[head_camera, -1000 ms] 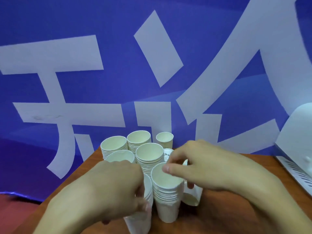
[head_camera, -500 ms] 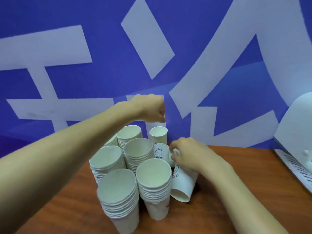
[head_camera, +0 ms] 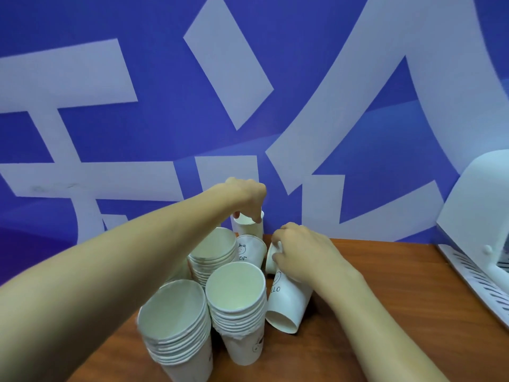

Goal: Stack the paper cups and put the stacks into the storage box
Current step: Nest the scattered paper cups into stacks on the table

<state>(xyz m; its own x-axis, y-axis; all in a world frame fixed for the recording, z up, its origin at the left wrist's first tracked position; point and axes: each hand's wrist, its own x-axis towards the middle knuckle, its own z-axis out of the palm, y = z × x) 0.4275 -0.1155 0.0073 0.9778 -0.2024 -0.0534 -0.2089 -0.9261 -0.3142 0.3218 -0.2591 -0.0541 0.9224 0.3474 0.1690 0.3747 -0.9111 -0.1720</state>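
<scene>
Several stacks of white paper cups stand on the brown table. The nearest are a front left stack and a front middle stack, with another stack behind them. My left hand reaches over them to the back and pinches the rim of a single upright cup. My right hand grips the base of a cup marked HELLO, which leans with its mouth down toward me. A cup with a bear drawing sits between the two hands.
The white storage box with a slotted wall stands at the right edge of the table. A blue banner with large white shapes rises right behind the cups. My left forearm crosses above the left stacks.
My left hand rose from the front stacks, reached to the back and came down onto the rim of the far single cup. My right hand stays on the HELLO cup.
</scene>
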